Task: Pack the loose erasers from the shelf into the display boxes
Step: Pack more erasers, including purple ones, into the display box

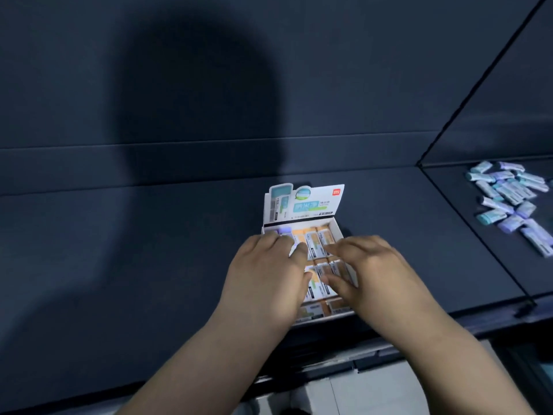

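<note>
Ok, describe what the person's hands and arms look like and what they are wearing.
Both arms are bare up to the frame's bottom edge, with no sleeves in view. The left hand and right hand wear no gloves, and no rings, watch or bracelet show. The fingernails look short and plain.

left hand (269,277), right hand (374,274), palms down, fingers spread

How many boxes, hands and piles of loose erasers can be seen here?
Display box, open, with orange-wrapped erasers packed inside: 1
Hands, left hand and right hand, both over the box: 2
Pile of loose erasers, teal and lilac, on the shelf at right: 1
Total: 4
</note>
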Tool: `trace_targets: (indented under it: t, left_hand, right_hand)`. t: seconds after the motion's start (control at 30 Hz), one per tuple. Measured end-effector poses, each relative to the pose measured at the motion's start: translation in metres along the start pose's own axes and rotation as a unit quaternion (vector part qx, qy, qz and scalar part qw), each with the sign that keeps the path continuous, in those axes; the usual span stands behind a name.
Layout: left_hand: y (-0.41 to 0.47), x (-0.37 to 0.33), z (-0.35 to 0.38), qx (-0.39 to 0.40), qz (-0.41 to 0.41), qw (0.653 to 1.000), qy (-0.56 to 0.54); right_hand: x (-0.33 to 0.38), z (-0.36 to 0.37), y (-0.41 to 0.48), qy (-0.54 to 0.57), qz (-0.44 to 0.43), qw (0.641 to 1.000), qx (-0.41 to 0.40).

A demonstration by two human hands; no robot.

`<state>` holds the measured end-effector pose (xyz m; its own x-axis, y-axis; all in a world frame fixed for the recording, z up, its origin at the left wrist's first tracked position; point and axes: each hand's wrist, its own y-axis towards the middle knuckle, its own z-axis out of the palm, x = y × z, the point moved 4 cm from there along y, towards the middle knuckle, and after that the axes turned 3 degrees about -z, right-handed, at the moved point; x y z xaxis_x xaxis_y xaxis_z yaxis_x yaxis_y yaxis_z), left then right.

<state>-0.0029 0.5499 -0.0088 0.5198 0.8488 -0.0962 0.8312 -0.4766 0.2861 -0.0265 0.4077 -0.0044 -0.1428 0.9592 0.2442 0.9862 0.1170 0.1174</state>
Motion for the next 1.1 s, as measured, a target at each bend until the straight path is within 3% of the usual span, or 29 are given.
trace_targets:
  t: [0.5, 0.93, 1.1]
  left_hand:
    - [0.016, -0.07, 0.012, 0.039, 0.008, 0.999, 0.018]
    - [0.072, -0.271, 0.054, 0.058, -0.046, 0.997, 0.001]
    - [0.086, -0.313, 0.048, 0.069, -0.068, 0.995, -0.02]
  right_hand:
    - [-0.073, -0.027, -0.039, 0.026, 0.032, 0.999, -0.026]
    - [-0.282, -0.085, -0.112, 0.014, 0.021, 1.0, 0.003]
    - [-0.33, -0.106, -0.117, 0.024, 0.013, 1.0, 0.002]
